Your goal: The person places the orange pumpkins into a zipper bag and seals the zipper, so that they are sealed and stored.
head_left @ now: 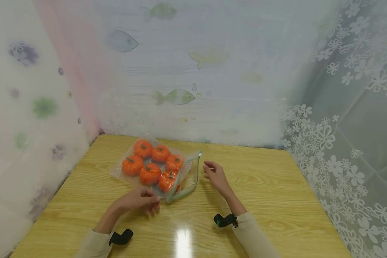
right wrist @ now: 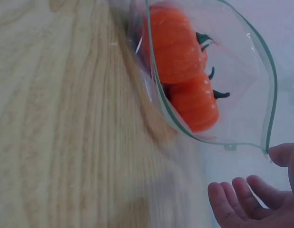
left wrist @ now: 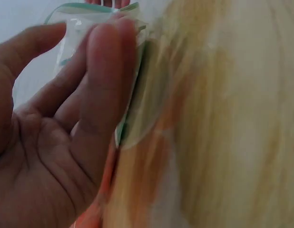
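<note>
A clear zip bag (head_left: 191, 176) with green edging lies on the table, its mouth gaping toward the right. Inside are several small orange pumpkins (head_left: 149, 174) with green stems. My left hand (head_left: 136, 200) hovers by the near corner of the mouth, fingers slightly bent, thumb apart in the left wrist view, gripping nothing. Beside the far corner, near the white slider (head_left: 200, 154), is my right hand (head_left: 217, 178). Its fingers are loosely bent and hold nothing. In the right wrist view, the thumb tip is close to the bag's corner; whether it touches I cannot tell.
The wood-grain table (head_left: 261, 200) reaches back to a pale curtain (head_left: 213, 79) printed with fish. Flowered curtains flank it on the left (head_left: 45, 107) and right (head_left: 358, 150). A black wrist camera (head_left: 224, 220) sits on my right cuff, another (head_left: 122, 237) on the left.
</note>
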A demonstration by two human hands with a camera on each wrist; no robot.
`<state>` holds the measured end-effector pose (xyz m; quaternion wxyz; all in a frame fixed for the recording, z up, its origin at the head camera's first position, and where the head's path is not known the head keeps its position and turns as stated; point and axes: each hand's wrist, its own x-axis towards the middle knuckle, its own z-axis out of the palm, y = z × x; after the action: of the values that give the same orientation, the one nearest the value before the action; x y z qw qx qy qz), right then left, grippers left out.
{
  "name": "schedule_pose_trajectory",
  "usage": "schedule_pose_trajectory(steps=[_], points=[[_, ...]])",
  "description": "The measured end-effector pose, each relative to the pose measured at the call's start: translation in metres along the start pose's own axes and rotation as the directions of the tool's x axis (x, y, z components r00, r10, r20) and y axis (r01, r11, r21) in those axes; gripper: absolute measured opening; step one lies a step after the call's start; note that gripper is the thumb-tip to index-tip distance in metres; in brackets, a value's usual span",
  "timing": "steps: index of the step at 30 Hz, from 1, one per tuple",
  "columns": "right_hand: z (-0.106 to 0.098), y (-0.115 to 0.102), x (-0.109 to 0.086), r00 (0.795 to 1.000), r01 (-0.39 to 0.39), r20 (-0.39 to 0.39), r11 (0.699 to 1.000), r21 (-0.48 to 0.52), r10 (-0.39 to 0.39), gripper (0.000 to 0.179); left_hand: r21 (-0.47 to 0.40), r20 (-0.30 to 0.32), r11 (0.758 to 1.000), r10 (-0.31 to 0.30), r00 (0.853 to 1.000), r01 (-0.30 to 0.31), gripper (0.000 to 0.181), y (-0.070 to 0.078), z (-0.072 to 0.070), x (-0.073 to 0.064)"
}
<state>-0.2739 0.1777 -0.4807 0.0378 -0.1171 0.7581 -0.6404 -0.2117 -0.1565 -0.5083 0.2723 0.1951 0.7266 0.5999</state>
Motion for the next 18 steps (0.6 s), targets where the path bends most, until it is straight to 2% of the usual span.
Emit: schedule_pose_trajectory(steps=[2,3,6,8,11,14,18], points=[[0.001,-0.007,0.002,1.000,0.005,0.020,1.000,-0.023,-0.005,0.042,-0.017,0.106,1.000,-0.023,0.994,0.024,0.035,-0.002,0.004,-0.001],[0.002,-0.009,0.004,1.000,0.007,0.023,1.000,-0.020,-0.006,0.043,-0.022,0.133,0.999,-0.033,0.991,0.036,0.035,-0.003,0.007,-0.001],[0.005,-0.016,0.009,1.000,0.019,0.026,1.000,-0.025,-0.018,0.045,-0.038,0.141,0.997,-0.054,0.989,0.060,0.036,-0.004,0.018,0.000],[0.006,-0.018,0.015,0.999,0.018,0.027,1.000,-0.022,-0.018,0.046,-0.056,0.106,0.995,-0.075,0.992,0.081,0.037,-0.004,0.027,0.002],[0.005,-0.020,0.026,0.999,-0.015,0.041,1.000,-0.018,0.016,0.048,-0.112,0.016,0.988,-0.109,0.994,0.110,0.037,-0.006,0.043,0.007],[0.002,-0.010,0.042,0.998,-0.047,0.048,0.999,0.021,0.046,0.049,-0.204,-0.072,0.971,-0.138,0.988,0.121,0.037,-0.009,0.057,0.013],[0.001,0.000,0.056,0.996,-0.059,0.073,0.995,0.076,0.054,0.051,-0.328,-0.150,0.940,-0.149,0.977,0.093,0.043,-0.009,0.068,0.018]])
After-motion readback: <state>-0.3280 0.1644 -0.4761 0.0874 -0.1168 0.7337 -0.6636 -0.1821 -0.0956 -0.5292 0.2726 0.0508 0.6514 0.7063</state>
